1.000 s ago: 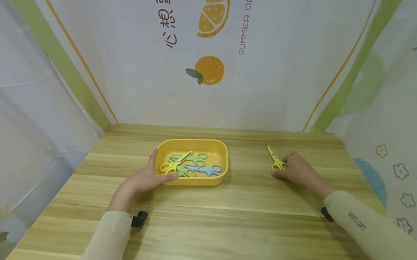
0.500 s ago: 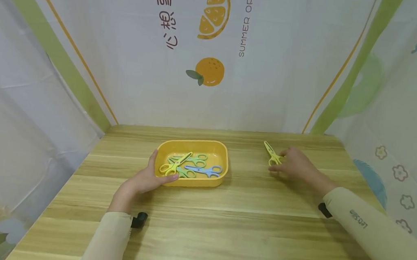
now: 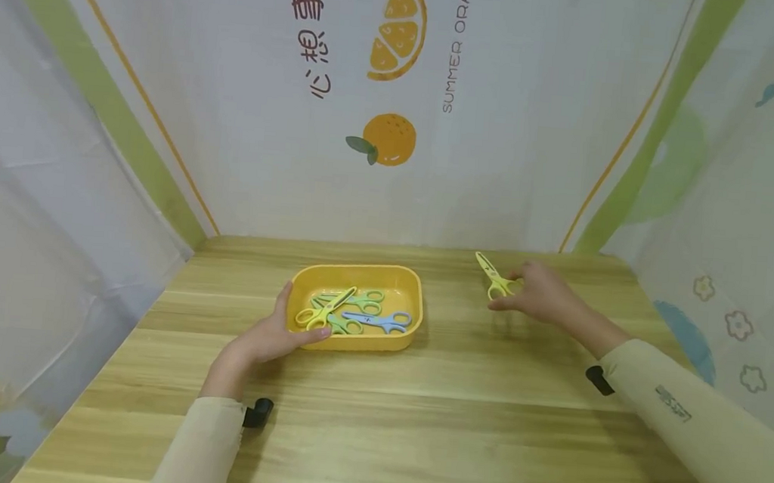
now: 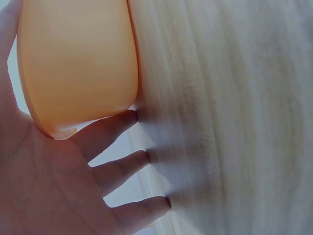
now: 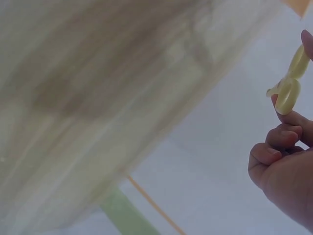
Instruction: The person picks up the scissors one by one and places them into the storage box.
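In the head view, my right hand (image 3: 547, 293) pinches yellow-green scissors (image 3: 493, 275) by their handle loops, blades pointing up and to the left. The scissors are raised off the tabletop, and their loops (image 5: 288, 95) show between thumb and finger in the right wrist view. My left hand (image 3: 272, 331) holds the near left corner of a yellow tray (image 3: 416, 304), thumb over the front rim. Its other fingers (image 4: 122, 171) spread along the outside, tips down at the table. Inside lie yellow scissors (image 3: 327, 309), blue scissors (image 3: 381, 321) and two pairs of green scissors (image 3: 365, 298).
The wood-grain table (image 3: 413, 425) ends at a printed curtain (image 3: 502, 167) behind, with more curtain hanging at both sides. Bare tabletop lies between the tray and my right hand. A small black device (image 3: 259, 412) sits at my left wrist.
My right hand has lifted the yellow-green scissors from the table and carried them left and slightly farther back. My left hand and the tray have stayed in place.
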Action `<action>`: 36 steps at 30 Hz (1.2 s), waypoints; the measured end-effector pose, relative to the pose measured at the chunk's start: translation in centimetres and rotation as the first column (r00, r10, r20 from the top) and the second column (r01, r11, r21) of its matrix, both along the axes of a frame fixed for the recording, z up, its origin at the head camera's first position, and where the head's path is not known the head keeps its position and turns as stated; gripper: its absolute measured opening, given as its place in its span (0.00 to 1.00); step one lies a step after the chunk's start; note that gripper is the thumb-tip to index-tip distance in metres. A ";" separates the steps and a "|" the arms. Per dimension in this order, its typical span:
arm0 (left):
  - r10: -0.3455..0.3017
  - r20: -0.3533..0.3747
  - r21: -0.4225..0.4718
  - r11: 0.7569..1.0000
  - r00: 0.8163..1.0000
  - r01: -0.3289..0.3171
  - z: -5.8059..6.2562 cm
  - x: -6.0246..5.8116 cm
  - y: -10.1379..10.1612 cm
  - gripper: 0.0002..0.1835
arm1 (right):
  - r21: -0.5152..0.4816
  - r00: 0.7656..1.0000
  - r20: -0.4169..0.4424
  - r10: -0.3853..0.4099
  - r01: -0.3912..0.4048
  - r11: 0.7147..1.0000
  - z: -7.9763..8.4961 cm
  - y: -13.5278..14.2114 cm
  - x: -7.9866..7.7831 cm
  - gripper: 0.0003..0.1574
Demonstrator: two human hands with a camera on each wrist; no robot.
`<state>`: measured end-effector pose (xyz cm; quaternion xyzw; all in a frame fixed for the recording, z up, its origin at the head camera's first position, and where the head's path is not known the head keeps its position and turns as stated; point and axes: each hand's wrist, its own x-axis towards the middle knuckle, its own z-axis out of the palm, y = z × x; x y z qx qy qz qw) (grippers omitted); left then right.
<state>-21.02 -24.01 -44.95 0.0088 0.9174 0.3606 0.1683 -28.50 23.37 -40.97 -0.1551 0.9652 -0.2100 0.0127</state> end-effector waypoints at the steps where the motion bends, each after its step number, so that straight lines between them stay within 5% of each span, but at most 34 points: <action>1: -0.001 0.002 0.001 1.000 1.000 0.001 -0.1 0.0 0.0 0.75 | 0.001 1.000 0.000 0.004 -0.004 1.000 0.2 -0.1 0.1 0.52; 24: -0.001 -0.005 -0.011 1.000 1.000 0.001 -0.2 0.0 0.1 0.75 | 0.034 0.998 0.007 0.062 -0.062 0.997 6.8 -4.1 2.2 0.54; 36: 0.003 -0.003 -0.006 1.000 1.000 -0.003 -0.2 0.0 0.1 0.76 | 0.036 0.995 0.032 0.092 -0.093 0.995 8.7 -6.8 2.4 0.50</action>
